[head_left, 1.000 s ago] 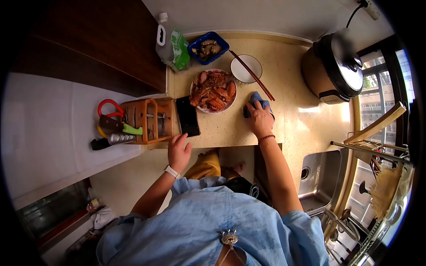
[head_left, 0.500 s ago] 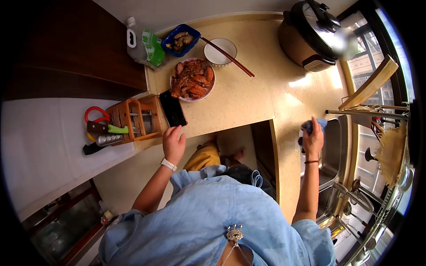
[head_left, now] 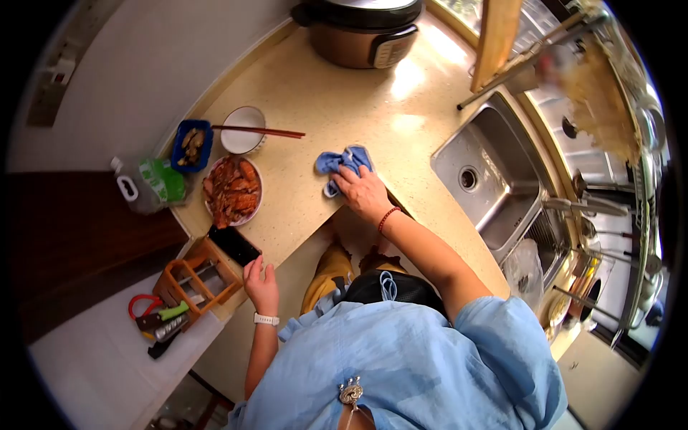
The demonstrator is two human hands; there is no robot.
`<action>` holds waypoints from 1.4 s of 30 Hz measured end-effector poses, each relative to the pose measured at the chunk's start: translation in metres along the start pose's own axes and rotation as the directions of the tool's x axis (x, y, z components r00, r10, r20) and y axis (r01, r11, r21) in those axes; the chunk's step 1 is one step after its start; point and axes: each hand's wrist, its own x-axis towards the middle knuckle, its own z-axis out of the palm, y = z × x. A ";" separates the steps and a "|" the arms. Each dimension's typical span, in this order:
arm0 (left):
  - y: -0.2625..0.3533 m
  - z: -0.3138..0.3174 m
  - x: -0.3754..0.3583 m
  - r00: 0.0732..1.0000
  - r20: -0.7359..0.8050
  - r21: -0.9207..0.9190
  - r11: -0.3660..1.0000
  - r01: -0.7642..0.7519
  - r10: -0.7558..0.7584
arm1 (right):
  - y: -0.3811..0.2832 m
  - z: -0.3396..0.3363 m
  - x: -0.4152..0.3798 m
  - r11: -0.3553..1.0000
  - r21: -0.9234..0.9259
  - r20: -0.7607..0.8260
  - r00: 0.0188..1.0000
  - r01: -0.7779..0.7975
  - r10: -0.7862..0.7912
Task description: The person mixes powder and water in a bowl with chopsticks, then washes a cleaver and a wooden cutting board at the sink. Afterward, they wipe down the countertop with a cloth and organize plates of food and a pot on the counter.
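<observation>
Pressed onto the counter (head_left: 301, 186) near its front edge, my right hand (head_left: 364, 193) grips a crumpled blue cloth (head_left: 352, 157). My left hand (head_left: 261, 287) holds nothing; its fingers are apart at the counter edge, with the fingertips right by the corner of a black phone (head_left: 235, 245). Behind the phone is a plate of reddish-brown cooked meat pieces (head_left: 233, 192). A white bowl (head_left: 242, 119) stands beyond the plate with red-brown chopsticks (head_left: 279, 132) laid across it. Left of the bowl sits a blue tray (head_left: 180, 152) holding pale brown pieces.
A wooden knife holder (head_left: 196, 285) with knives and red-handled scissors stands at the left, near a clear jug with a green label (head_left: 163, 180). An electric cooker (head_left: 356, 39) is at the back. On the right are a steel sink (head_left: 494, 143) and a metal rack (head_left: 534, 60).
My right hand has carried the cloth from beside the sink leftward to the counter near the plate. My left hand stays near the phone. The view has turned toward the right.
</observation>
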 end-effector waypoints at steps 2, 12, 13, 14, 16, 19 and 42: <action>0.000 0.003 0.003 0.999 0.032 -0.022 1.000 -0.006 0.006 | 0.037 -0.012 -0.024 0.983 -0.088 -0.067 0.986 -0.161 0.155; 0.041 0.039 0.041 0.926 0.287 -0.007 0.967 -0.254 0.245 | 0.084 -0.091 -0.306 0.595 0.009 -0.330 0.560 -0.803 0.760; 0.048 0.046 0.042 0.915 0.296 -0.035 0.961 -0.276 0.274 | 0.075 -0.091 -0.335 0.561 0.013 -0.355 0.520 -0.828 0.777; 0.060 0.054 0.043 0.896 0.314 -0.053 0.948 -0.314 0.314 | 0.066 -0.085 -0.362 0.447 0.019 -0.356 0.412 -0.894 0.839; 0.088 0.072 0.042 0.853 0.364 -0.050 0.922 -0.384 0.375 | 0.049 -0.071 -0.390 0.293 0.049 -0.354 0.258 -0.955 0.899; 0.140 0.100 0.022 0.774 0.422 -0.135 0.876 -0.462 0.473 | 0.039 -0.075 -0.370 0.354 0.147 -0.259 0.309 -0.924 0.915; 0.242 0.201 -0.044 0.230 0.649 -0.436 0.602 -0.669 0.725 | 0.017 -0.206 -0.589 0.308 0.878 -0.428 -0.316 -0.365 0.846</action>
